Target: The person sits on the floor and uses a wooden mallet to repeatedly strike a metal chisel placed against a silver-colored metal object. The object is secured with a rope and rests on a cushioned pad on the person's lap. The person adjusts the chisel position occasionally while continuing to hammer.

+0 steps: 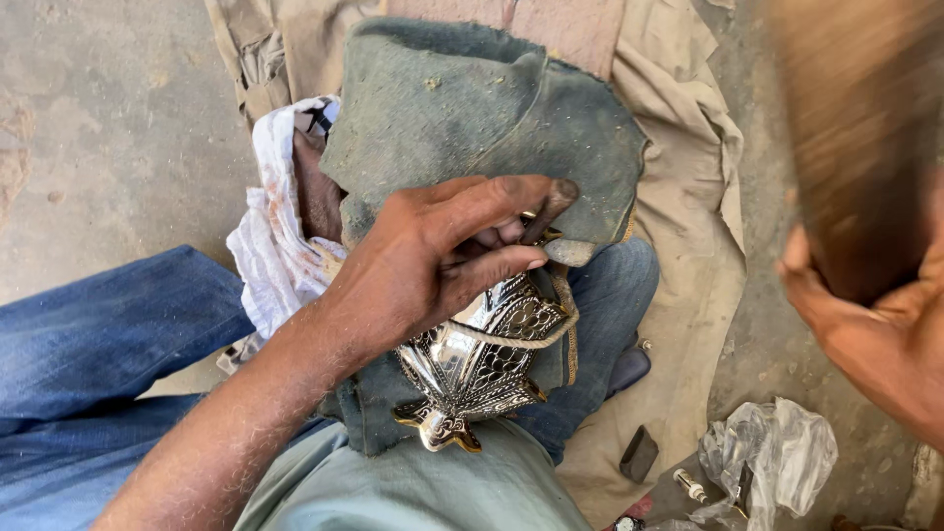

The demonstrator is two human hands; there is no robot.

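The left hand pinches a thin dark punch against an embossed, shiny silver metal piece with scaled relief, lying on coarse grey-green felt over the denim lap. The right hand grips a blurred wooden mallet. Crumpled plastic lies on the concrete floor.

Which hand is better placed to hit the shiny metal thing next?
Probably the right hand: it is raised at the side, gripping a blurred wooden tool. The left hand is busy, pinning a small punch against the shiny embossed metal piece on the lap.
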